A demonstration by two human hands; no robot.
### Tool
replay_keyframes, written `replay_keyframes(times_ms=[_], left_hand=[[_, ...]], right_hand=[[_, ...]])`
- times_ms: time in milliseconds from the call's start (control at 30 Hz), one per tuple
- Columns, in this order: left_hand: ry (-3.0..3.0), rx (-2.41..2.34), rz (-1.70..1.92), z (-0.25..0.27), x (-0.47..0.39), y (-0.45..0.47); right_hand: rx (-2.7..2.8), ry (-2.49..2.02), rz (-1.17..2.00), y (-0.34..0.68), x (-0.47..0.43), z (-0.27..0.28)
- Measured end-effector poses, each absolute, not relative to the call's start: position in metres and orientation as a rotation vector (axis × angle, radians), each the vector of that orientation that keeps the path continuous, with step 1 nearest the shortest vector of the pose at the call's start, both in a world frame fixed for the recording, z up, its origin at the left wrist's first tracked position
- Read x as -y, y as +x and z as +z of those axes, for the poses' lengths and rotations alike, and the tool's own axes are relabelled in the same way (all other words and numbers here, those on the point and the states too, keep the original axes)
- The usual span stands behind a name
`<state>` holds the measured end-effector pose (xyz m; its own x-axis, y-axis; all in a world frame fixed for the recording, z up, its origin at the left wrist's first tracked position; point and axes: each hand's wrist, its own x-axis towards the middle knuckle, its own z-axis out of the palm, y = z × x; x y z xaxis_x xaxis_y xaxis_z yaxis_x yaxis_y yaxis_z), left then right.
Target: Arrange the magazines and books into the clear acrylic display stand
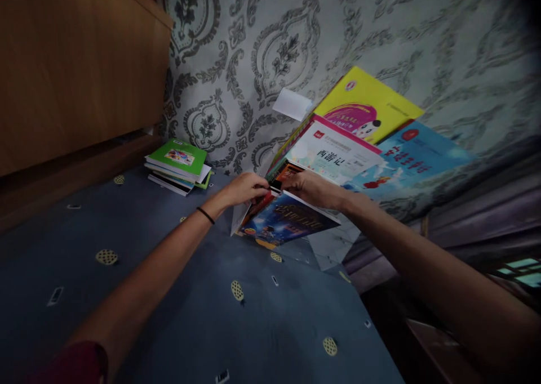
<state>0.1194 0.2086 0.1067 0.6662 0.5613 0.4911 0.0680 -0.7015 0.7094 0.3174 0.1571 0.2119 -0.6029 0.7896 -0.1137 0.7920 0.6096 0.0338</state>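
A row of upright books stands in a clear, see-through holder against the wall. At the front is a dark blue book with gold lettering. My left hand, a dark band on its wrist, has its fingers bent around the upper spine edges just behind the blue book. My right hand reaches in from the right, fingers curled down at the top of a dark book with orange on its cover. Its fingertips are partly hidden. Behind stand a white and pink book, a yellow book and a light blue book.
A small stack of books topped by a green one lies near the wall at left. The surface has a dark blue patterned cloth. A wooden cabinet rises at left. Purple fabric hangs at right, beyond the cloth's edge.
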Motion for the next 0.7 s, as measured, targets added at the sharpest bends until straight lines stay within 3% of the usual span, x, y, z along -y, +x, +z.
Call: replay_keyframes(times_ms=[267,700], left_hand=[[2.32,-0.616,1.154,0.097,-0.204,0.131],[2.156,-0.673,1.345,0.082,-0.192,0.142]], right_hand=[[-2.685,1.513,-0.253,0.31,-0.151,0.213],[-2.678,1.489,-0.057,0.314,-0.154,0.21]])
